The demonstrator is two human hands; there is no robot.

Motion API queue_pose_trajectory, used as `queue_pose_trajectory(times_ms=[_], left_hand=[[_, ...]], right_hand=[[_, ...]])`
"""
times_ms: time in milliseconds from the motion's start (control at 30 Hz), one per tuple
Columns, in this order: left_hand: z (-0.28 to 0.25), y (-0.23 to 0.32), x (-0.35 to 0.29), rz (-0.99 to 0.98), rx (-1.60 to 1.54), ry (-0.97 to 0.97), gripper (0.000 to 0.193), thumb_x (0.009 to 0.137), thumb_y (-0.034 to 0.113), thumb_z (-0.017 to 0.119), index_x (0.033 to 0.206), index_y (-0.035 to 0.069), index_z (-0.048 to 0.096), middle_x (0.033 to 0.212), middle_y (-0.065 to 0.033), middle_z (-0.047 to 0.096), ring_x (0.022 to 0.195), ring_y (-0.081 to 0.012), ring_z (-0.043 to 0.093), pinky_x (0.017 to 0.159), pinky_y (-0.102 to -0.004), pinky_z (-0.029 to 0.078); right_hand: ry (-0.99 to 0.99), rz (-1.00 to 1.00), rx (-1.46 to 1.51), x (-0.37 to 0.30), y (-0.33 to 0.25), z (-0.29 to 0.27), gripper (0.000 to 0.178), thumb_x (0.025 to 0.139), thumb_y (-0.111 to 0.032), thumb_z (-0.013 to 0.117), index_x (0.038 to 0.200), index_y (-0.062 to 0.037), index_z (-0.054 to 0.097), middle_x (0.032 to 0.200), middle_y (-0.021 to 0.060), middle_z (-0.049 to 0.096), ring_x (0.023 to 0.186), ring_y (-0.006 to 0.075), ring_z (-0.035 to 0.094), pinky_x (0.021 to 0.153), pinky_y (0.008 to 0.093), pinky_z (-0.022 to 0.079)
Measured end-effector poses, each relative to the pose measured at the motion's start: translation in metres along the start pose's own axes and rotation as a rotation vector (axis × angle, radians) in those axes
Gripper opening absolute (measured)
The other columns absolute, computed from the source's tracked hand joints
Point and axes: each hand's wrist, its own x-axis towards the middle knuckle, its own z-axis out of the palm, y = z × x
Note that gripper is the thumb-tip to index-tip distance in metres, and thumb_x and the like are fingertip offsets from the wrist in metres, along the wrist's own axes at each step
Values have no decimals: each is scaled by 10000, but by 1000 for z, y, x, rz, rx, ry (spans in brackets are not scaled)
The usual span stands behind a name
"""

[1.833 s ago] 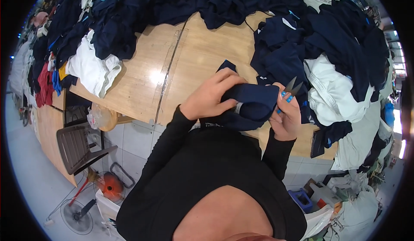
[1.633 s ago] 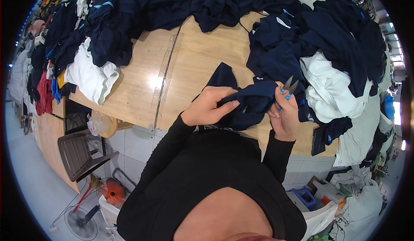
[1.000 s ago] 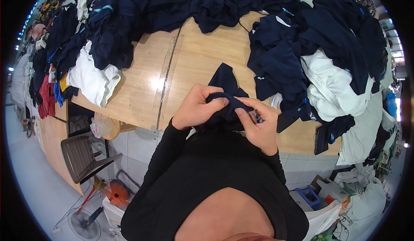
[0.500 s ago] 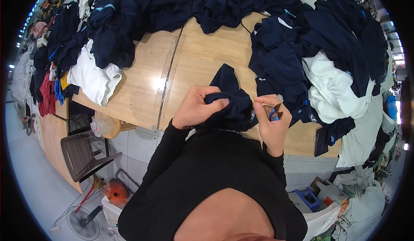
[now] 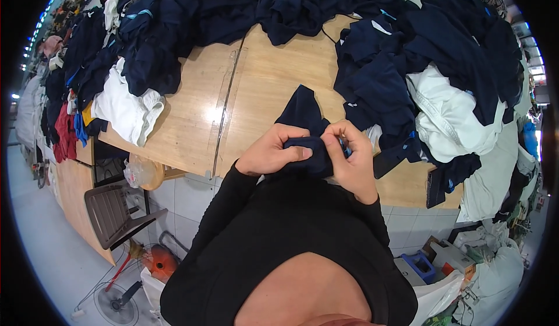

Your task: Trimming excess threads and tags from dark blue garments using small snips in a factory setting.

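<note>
A navy blue garment lies bunched at the table's near edge, one pointed end stretching away from me. My left hand grips its folded edge, thumb on top and fingers underneath. Close beside it, my right hand is closed, with thumb and forefinger pinched together at the cloth. What sits between those fingertips is too small to make out. Inside the right palm a bit of a small blue object shows; the fingers hide most of it, and I cannot tell its kind.
Piles of navy clothes line the table's far side and right. White garments lie at left and right. A brown chair, a wooden stool and a fan stand lower left. Boxes sit lower right.
My right hand has moved left and slightly up, from beside the navy garment onto its folded edge. The left hand keeps its grip, shifted only slightly.
</note>
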Motion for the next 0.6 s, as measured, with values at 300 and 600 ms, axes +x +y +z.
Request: queue_pose_trajectory(times_ms=[300, 600], left_hand=[[0, -4, 3, 103, -63, 230, 249, 900, 4, 718, 778, 61, 509, 948, -50, 649, 876, -94, 542, 795, -267, 431], [4, 2, 1, 106, -41, 343, 303, 867, -19, 826, 836, 88, 544, 788, 44, 608, 740, -24, 534, 687, -226, 424]], right_hand=[[63, 201, 417, -13, 9, -7, 152, 1071, -121, 667, 975, -4, 651, 857, -14, 637, 639, 24, 450, 596, 219, 335], [86, -36, -59, -6, -18, 3, 128, 900, 15, 827, 974, -3, 724, 838, 77, 718, 665, 113, 590, 610, 276, 453]])
